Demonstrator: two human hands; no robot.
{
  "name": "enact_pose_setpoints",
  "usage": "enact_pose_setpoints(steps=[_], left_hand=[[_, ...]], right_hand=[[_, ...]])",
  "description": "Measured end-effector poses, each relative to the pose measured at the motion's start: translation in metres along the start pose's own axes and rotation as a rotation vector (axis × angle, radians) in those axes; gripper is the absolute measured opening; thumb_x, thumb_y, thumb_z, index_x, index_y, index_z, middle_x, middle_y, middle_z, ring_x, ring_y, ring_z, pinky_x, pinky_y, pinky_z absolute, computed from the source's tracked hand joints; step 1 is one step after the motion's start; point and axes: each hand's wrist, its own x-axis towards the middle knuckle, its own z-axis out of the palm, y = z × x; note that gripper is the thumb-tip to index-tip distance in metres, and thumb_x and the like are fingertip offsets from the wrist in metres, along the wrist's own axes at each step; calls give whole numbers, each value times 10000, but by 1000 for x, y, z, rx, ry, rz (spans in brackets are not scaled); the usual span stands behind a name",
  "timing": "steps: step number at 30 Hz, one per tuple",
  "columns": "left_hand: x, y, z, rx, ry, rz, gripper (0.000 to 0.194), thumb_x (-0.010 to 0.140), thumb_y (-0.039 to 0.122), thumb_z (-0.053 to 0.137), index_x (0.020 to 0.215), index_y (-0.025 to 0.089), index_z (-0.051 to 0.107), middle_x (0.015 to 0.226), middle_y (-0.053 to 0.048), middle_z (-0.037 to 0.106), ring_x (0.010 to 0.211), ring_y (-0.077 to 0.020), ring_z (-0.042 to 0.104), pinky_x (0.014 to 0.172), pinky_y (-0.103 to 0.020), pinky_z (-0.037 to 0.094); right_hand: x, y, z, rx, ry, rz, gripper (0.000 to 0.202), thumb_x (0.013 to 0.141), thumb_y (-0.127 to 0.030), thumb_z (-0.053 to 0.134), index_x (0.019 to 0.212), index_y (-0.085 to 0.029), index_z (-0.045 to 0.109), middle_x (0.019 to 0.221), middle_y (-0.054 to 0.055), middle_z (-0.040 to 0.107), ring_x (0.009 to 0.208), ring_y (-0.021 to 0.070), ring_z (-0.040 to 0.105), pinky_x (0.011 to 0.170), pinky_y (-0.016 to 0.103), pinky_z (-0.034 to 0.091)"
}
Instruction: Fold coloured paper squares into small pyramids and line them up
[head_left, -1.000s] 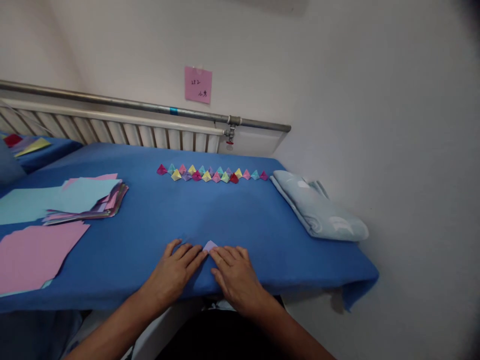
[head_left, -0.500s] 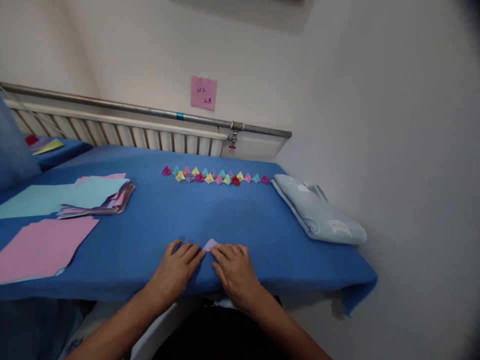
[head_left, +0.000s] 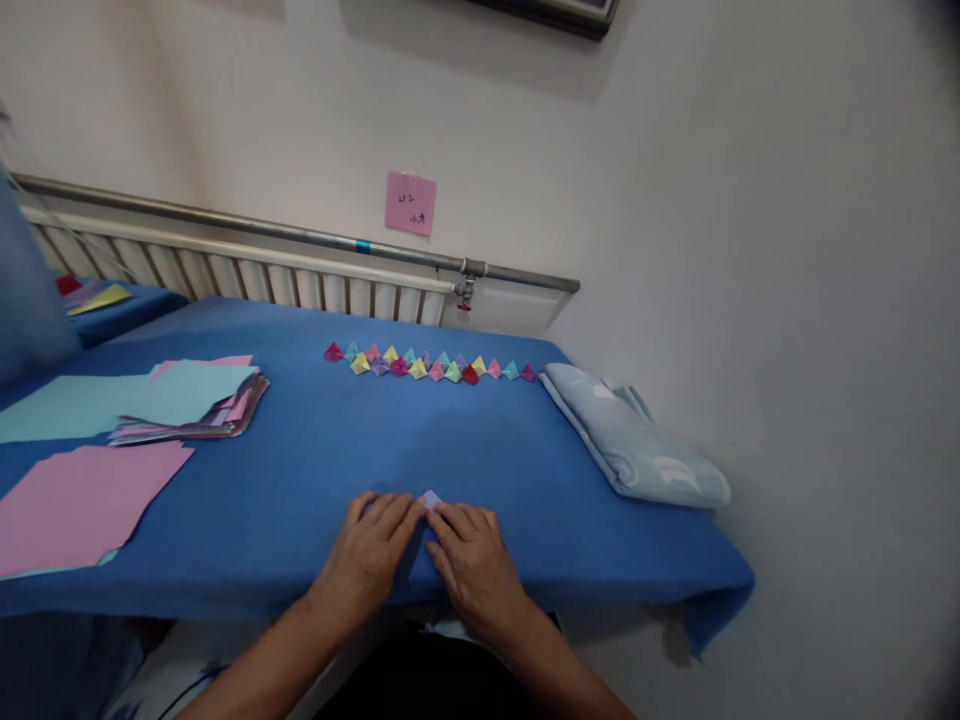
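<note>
A small folded piece of pale purple paper (head_left: pixel 431 498) lies near the front of the blue-covered table (head_left: pixel 315 440), mostly hidden by fingers. My left hand (head_left: pixel 373 548) pinches its left side with closed fingers. From the other side my right hand (head_left: pixel 472 553) presses on it, index fingertip on the paper and the other fingers close together. Only the upper tip of the paper shows between them. Further back, small folded paper pieces (head_left: pixel 417 369) in several colours stand in two staggered rows.
At the left are a stack of coloured paper (head_left: pixel 187 392) and pink sheets (head_left: pixel 86 505). A folded light blue blanket (head_left: pixel 637 440) lies at the right edge. Behind the table run a radiator (head_left: pixel 300 285) and a pipe (head_left: pixel 247 222); a pink note (head_left: pixel 410 203) hangs above.
My hands have moved closer together, the left one shifting right along the paper, so less of it shows. The camera view has tilted slightly upward.
</note>
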Motion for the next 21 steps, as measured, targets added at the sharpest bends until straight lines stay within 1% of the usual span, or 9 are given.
enact_pose_setpoints(steps=[2,4,6,9,14,16,18,20,21], left_hand=[[5,8,2,-17,-60,-2,420,834,44,395,1184,172,589,1157,-94,644,1031,-209,560,922,-388,374],[8,14,3,-13,-130,-48,415,819,31,399,1148,169,610,1142,-89,649,1002,-209,568,915,-403,381],[9,18,3,-7,-176,-93,410,820,36,411,1156,165,606,1146,-89,648,1003,-212,568,921,-417,378],[8,20,3,8,-192,-123,400,826,45,427,1166,164,600,1153,-89,647,1011,-212,565,939,-429,364],[10,22,-1,3,-161,-117,404,819,26,435,1157,170,602,1132,-89,651,992,-218,569,919,-434,370],[19,22,-6,-8,-199,-124,345,831,37,434,1082,162,635,1056,-93,666,945,-223,577,912,-452,372],[31,21,-10,-18,-262,-122,267,853,71,435,941,158,671,953,-95,670,907,-231,577,901,-466,373],[45,18,-12,-38,-307,-79,229,871,117,452,855,159,676,935,-96,661,929,-239,570,862,-430,395],[52,15,-12,-53,-332,-51,221,872,127,460,831,161,674,909,-91,660,906,-232,576,824,-398,410]], right_hand=[[-1,1,0,4,2,-15,322,919,-238,491,1233,-194,549,1232,77,611,1104,232,508,933,403,373],[-1,2,-1,8,-3,-29,334,926,-249,476,1251,-201,540,1230,76,612,1110,224,509,932,396,377],[-3,3,-2,2,-14,-25,347,930,-258,466,1267,-205,529,1239,74,610,1121,225,507,936,403,373],[-6,4,-4,-18,-26,4,339,930,-265,462,1254,-205,541,1239,71,614,1125,233,511,939,420,360],[-10,7,-12,-10,-5,55,326,907,-247,502,1227,-232,564,1213,61,633,1112,244,520,944,447,345],[-9,10,-15,37,4,73,308,898,-237,516,1199,-242,584,1187,51,647,1085,237,535,930,435,363],[-8,14,-15,109,33,102,279,907,-234,497,1163,-251,607,1136,44,670,1044,218,559,905,404,393],[-8,20,-13,194,85,137,265,917,-243,476,1138,-252,622,1094,43,685,1023,207,575,890,385,415],[-8,22,-12,239,116,158,264,919,-249,469,1131,-250,626,1086,44,688,1025,206,580,890,381,423]])
